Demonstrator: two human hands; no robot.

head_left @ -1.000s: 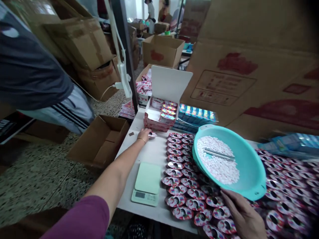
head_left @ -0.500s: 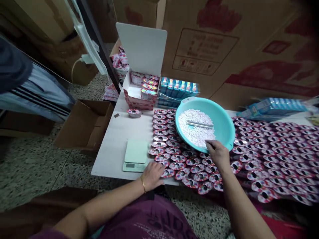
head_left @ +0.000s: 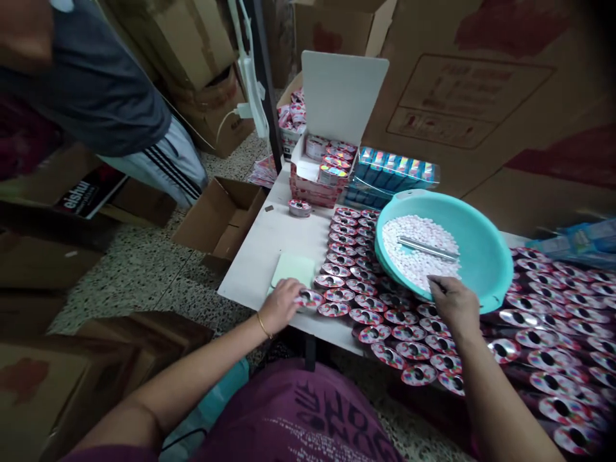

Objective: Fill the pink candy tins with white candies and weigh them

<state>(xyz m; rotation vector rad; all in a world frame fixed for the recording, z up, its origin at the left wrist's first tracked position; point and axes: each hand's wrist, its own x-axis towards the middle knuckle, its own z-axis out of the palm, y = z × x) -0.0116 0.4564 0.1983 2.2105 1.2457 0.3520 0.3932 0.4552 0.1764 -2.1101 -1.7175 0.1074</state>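
Note:
Over the front of the kitchen scale [head_left: 291,271], my left hand [head_left: 280,305] is closed on a small oval container [head_left: 309,299] with a dark hole in its patterned top. My right hand [head_left: 455,307] is at the near rim of a turquoise basin [head_left: 488,240]. Its fingers are bent together, with the tips over the rim beside small white pellets [head_left: 418,240]; what they hold, if anything, is hidden. A metal tool [head_left: 428,248], perhaps tongs, lies on the pellets. Rows of similar oval containers [head_left: 368,301] stand close together on the table, under and around the basin.
An open display box [head_left: 315,190] with several containers stands at the back, and one container [head_left: 299,207] sits before it. Blue packs [head_left: 397,168] are behind the basin. Left of the table [head_left: 260,253] are an open carton [head_left: 226,215] and another person [head_left: 115,96]. Large cartons rise behind.
My left hand has lifted an oval container from the front left of the rows and moved over the scale. My right hand stays at the basin rim. The view has turned left.

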